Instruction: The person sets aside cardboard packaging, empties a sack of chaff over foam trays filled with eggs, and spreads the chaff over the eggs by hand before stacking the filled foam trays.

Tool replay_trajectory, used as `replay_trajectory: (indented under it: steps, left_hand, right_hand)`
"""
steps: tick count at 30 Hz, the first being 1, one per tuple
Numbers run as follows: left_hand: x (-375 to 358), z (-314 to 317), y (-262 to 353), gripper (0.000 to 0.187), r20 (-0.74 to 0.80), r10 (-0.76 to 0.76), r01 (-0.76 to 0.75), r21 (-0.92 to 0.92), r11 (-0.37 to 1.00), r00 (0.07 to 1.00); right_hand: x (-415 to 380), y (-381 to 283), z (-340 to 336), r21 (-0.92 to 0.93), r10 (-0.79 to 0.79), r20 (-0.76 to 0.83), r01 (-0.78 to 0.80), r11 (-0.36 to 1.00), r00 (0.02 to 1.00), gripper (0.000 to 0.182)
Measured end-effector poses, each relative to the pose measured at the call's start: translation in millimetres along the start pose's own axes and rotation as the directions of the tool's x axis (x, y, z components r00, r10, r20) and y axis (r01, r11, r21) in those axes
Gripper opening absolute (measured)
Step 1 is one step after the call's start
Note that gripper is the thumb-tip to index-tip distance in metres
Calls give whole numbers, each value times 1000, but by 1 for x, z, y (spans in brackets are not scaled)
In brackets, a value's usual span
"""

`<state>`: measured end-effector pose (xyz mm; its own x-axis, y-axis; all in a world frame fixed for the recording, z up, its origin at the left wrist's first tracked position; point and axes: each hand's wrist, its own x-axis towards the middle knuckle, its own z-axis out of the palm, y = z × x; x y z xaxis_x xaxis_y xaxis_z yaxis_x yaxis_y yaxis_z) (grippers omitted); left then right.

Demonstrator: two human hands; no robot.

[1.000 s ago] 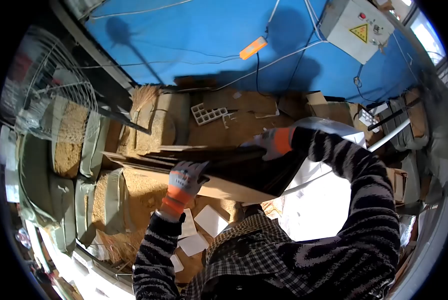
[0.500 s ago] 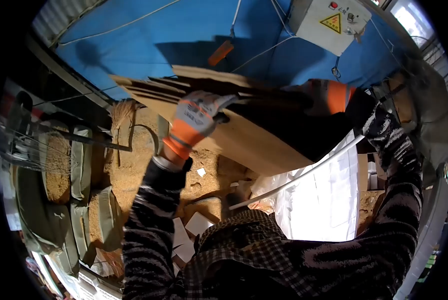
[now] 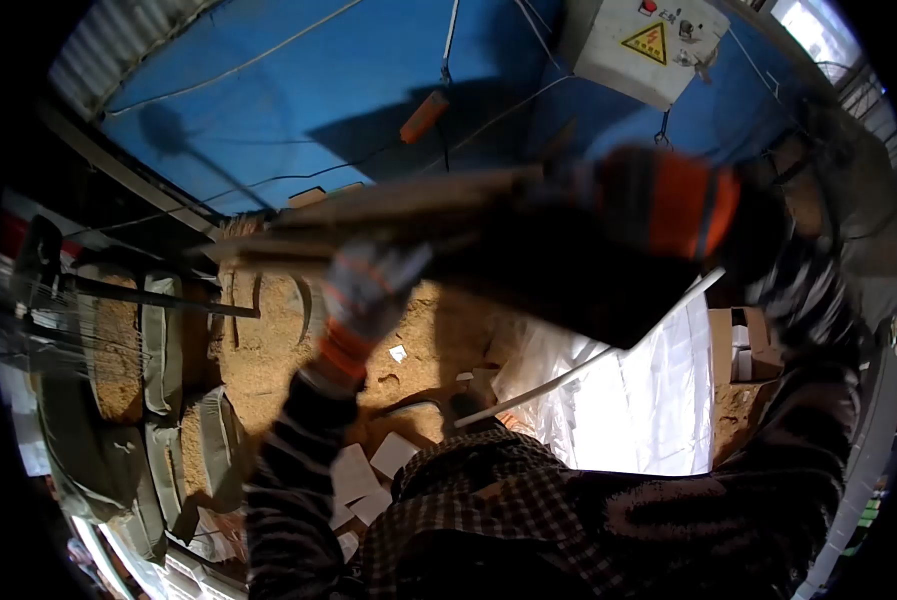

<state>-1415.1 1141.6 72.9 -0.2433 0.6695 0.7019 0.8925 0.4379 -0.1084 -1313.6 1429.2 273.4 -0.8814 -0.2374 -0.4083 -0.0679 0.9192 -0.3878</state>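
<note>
1. Both gloved hands are holding a stack of flattened cardboard sheets (image 3: 448, 215) up at chest height, in front of the blue wall (image 3: 298, 90). The stack is blurred by motion.
2. The stack's long axis is running left to right across the view, with the left end tilting slightly down toward the sacks (image 3: 118, 340) at the left.
3. The left hand (image 3: 368, 290) is gripping the near lower edge of the stack, left of its middle. Its fingers are wrapping up around that edge, closed on the cardboard, though the blur is hiding the fingertips.
4. The right hand (image 3: 668, 200) is clamping the right end, higher and further out than the left. Its fingers are lying over the top face, and I cannot tell how tightly they are pressing.
5. So the cardboard is lying between the two hands, with most of its length sticking out leftward beyond the left hand.
6. Below the stack, a large white plastic bag (image 3: 638, 400) is standing open at the right. What is in it is washed out by glare.
7. White squares (image 3: 368, 470) are lying loose on the sawdust-covered floor (image 3: 268, 350) near the person's checked clothing.
</note>
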Motion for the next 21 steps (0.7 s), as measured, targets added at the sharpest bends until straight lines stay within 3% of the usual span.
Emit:
replay_trajectory:
  steps: [1,2,3,5,7,8,10,11,13,14,15,16,19,21]
  left_hand:
    - [-36,13,25,44,436,-284,449,-341,826,854]
    - [-82,44,60,48,146,-107,102,43,994,984]
    - [-125,73,89,56,239,-177,187,-16,982,955]
    - [-177,112,137,55,587,-219,321,-74,944,779]
    - [-225,141,166,55,655,-180,272,-41,961,734]
    - [-240,139,173,55,658,-179,279,-50,959,731]
    - [-268,131,169,54,969,59,537,-183,823,239]
    - [-276,122,163,54,972,62,540,-178,822,226]
    - [-289,99,148,57,946,85,518,-244,820,312]
    - [-302,89,143,57,950,2,639,-211,740,312]
    - [-316,80,136,56,949,-82,742,-182,645,304]
    - [-347,72,133,60,943,-170,778,-126,615,287]
    - [-398,29,132,65,950,-311,865,166,474,-13]
    - [-435,-1,145,68,922,-353,884,294,363,-162]
  right_hand:
    - [-12,-13,20,83,33,39,-36,996,999,44]
    - [-15,0,67,-338,-120,-109,77,938,987,41]
    - [-10,27,131,-705,-314,-181,99,703,932,39]
    - [-1,62,233,-534,-153,-234,5,846,960,35]
    - [15,116,344,-336,-42,-277,-56,940,960,36]
    - [20,151,406,-372,-23,-297,-94,924,955,36]
    - [21,205,484,-405,-7,-311,-126,906,950,37]
    - [21,219,511,-347,34,-266,-129,929,963,36]
    - [27,220,530,-270,72,-211,-129,954,975,37]
    - [34,213,534,-394,173,9,-156,906,985,37]
    - [40,211,534,-517,292,209,-148,843,933,39]
    - [39,214,531,-506,293,215,-150,849,932,39]
    - [27,233,515,-513,442,233,-277,813,866,40]
    - [14,249,506,-403,112,98,-64,913,989,42]
